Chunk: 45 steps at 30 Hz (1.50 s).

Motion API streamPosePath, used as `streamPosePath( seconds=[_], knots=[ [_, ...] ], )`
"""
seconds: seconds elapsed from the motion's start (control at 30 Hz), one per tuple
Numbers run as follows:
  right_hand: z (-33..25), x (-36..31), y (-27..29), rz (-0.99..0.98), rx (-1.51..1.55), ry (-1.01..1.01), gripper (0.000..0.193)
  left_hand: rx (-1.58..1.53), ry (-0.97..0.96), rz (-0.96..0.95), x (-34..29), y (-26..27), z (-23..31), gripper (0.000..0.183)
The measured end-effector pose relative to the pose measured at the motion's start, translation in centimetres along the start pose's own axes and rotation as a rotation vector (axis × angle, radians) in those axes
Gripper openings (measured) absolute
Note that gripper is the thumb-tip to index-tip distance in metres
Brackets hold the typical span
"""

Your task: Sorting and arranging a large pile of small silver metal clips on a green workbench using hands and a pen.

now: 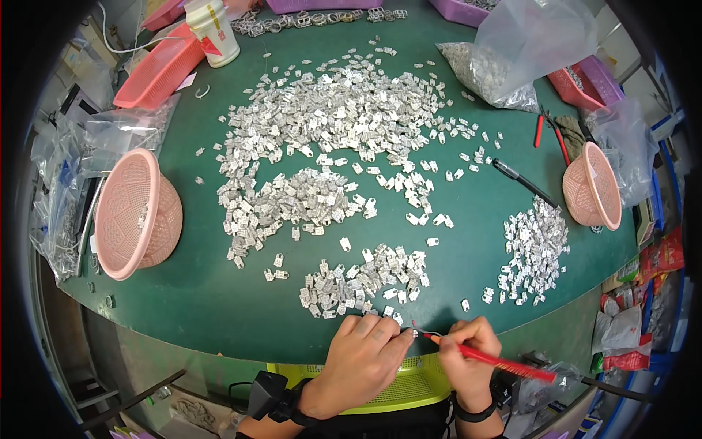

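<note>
A small silver metal piece (414, 334) sits pinched in the fingertips of the left hand (363, 358) at the near edge of a green table (205, 293), while the right hand (468, 351) grips a red-handled tool (497, 358), tip touching the piece. Heaps of identical silver pieces (336, 124) cover the tabletop, ringed by pink baskets (135, 212), plastic bags (519, 51) and a black pen (523, 183)

Lighting: bright, even, from overhead; shadows short and soft beneath the pink baskets (139, 214). Glare: mild sheen on the clear plastic bag (526, 44) and the metal pieces (336, 117). Distortion: strong fisheye, green worktop (212, 300) edge bowed, black vignette at corners. Focus: centre sharp; rim clutter soft and smeared.
</note>
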State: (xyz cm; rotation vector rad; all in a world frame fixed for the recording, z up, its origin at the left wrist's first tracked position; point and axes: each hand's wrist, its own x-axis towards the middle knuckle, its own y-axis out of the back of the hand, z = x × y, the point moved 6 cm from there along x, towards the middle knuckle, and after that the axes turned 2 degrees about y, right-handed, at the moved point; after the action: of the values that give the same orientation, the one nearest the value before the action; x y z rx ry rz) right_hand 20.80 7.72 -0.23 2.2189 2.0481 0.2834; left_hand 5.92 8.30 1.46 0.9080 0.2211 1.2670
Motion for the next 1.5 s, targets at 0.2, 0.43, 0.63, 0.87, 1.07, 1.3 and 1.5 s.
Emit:
streamPosePath(
  seconds=[0.2,0.43,0.63,0.87,1.07,1.3,1.5],
  knots=[
    [-1.8,0.0,-0.4,-0.239,-0.231,0.183,0.013,0.010,0.037,0.005,-0.6,0.7,-0.5,0.018],
    [-2.5,1.4,2.4,0.004,-0.719,0.299,0.017,0.063,0.132,0.072,-1.6,1.9,-1.4,0.018],
    [-2.7,1.7,-1.3,-0.188,-0.320,0.218,0.015,0.061,0.145,0.039,-1.9,1.9,-1.7,0.018],
    [-3.5,1.0,-1.6,-0.282,-0.468,0.303,0.023,0.010,0.157,0.009,-2.3,2.5,-1.9,0.016],
    [-2.9,0.4,-2.6,-0.161,-0.438,0.273,0.026,0.060,0.143,0.034,-2.1,2.3,-1.8,0.017],
    [-2.4,0.1,-3.4,-0.193,-0.359,0.270,0.024,0.063,0.072,0.067,-2.5,2.3,-1.3,0.015],
    [-3.0,-0.2,-3.1,-0.237,-0.434,0.382,0.025,0.117,-0.006,0.002,-2.6,3.0,-0.8,0.014]
  ],
)
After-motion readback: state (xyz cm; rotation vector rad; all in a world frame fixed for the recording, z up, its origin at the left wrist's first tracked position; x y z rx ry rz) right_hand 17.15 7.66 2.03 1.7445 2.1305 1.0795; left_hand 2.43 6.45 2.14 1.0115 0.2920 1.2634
